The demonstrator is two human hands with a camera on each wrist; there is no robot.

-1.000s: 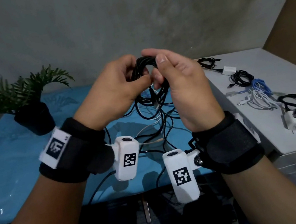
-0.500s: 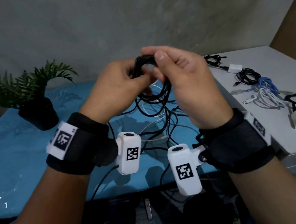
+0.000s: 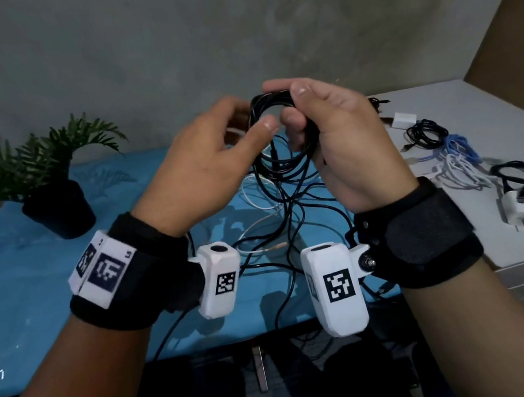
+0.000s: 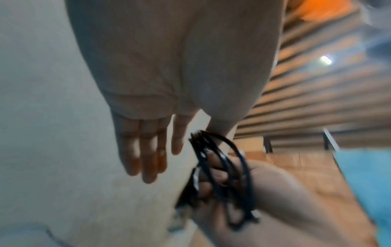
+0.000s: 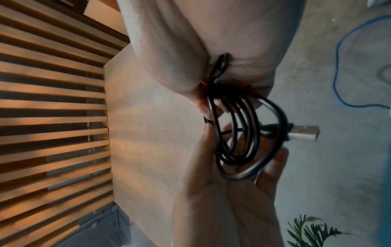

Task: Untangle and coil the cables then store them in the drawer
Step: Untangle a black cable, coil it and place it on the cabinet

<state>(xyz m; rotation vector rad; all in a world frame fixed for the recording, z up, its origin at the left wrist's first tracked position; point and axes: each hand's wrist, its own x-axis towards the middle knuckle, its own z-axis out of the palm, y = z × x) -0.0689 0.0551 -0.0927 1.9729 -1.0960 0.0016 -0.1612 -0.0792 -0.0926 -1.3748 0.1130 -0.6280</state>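
Note:
A black cable coil [image 3: 269,102] is held up above the blue table [image 3: 27,287]; loose black strands hang from it into a tangle of black and white cables [image 3: 285,201] lying on the cloth. My right hand [image 3: 294,107] grips the coil [image 5: 243,133] between thumb and curled fingers. A silver USB plug [image 5: 304,135] sticks out beside the loops. My left hand [image 3: 241,122] is just left of the coil with relaxed, straight fingers [image 4: 148,158], holding nothing; its fingertips lie against the coil's loops in the right wrist view. No drawer front shows.
A white cabinet top [image 3: 495,99] on the right carries several coiled cables: black [image 3: 425,134], blue [image 3: 458,146], white [image 3: 458,170], and a white charger [image 3: 523,208]. A potted plant [image 3: 54,197] stands at the table's back left.
My left hand has let go of the coil and opened, drawing slightly left. My right hand keeps its grip on the coil at about the same height.

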